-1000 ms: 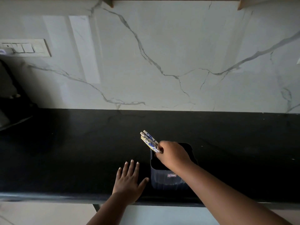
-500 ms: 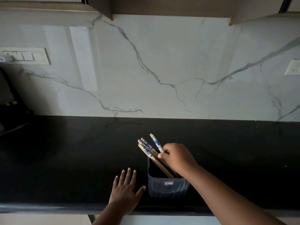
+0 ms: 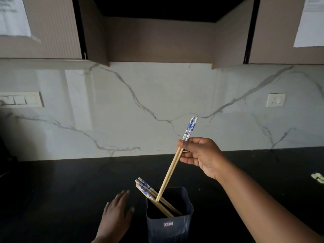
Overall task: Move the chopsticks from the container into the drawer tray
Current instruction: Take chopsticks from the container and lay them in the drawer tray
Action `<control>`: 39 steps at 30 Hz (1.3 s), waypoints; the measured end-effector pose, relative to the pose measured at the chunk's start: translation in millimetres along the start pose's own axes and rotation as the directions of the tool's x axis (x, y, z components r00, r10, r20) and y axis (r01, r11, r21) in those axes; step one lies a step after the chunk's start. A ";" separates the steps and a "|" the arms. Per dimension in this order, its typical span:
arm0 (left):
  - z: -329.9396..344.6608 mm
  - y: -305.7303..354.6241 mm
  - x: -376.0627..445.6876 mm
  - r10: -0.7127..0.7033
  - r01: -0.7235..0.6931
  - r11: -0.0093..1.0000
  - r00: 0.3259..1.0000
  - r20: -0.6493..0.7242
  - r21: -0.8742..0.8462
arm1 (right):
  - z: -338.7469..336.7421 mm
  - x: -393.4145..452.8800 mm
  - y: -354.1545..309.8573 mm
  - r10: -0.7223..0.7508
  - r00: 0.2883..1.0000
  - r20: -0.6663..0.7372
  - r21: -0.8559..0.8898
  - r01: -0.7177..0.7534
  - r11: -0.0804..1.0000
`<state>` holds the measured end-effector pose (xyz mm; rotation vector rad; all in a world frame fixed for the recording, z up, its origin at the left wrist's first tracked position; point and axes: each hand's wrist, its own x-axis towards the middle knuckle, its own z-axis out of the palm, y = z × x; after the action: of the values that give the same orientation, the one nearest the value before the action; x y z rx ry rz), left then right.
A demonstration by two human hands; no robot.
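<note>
A dark blue square container [image 3: 168, 223] stands on the black counter near its front edge. Several wooden chopsticks with blue-and-white tops [image 3: 145, 187] lean out of it toward the left. My right hand [image 3: 201, 156] pinches a pair of chopsticks [image 3: 172, 168] near their patterned ends and holds them tilted above the container. Their tips are level with the container's rim. My left hand [image 3: 116, 215] rests flat on the counter just left of the container, fingers spread. No drawer or tray is in view.
The black counter [image 3: 61, 190] runs wide to both sides under a white marble backsplash. A switch panel [image 3: 21, 99] sits on the wall at left, a socket [image 3: 275, 100] at right. Wall cabinets hang overhead. A small pale object [image 3: 317, 177] lies at the counter's right edge.
My right hand has risen up and to the right, drawing a pair of chopsticks out of the bundle in the container. The view has tilted upward. My left hand stays on the counter.
</note>
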<state>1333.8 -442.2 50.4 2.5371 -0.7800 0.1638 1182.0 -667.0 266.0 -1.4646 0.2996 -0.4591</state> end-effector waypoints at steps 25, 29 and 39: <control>-197.1 132.1 13.6 0.332 -0.290 0.787 0.943 -0.021 -0.544 | 22.1 -10.2 21.1 0.005 0.997 0.078 -0.486 0.033 0.873; -227.8 142.3 37.6 0.277 -0.065 0.800 0.922 0.272 -0.596 | 34.0 -25.2 18.2 0.122 0.912 0.392 -0.333 0.017 0.943; -191.7 122.4 59.2 0.232 0.152 0.806 0.808 0.541 -0.572 | 41.2 -26.8 62.6 0.219 0.923 0.315 -0.172 -0.172 0.970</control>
<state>1319.7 -469.0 283.5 1.9378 -0.9282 -0.7937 1184.9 -615.4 205.5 -1.6027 0.2085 -0.0241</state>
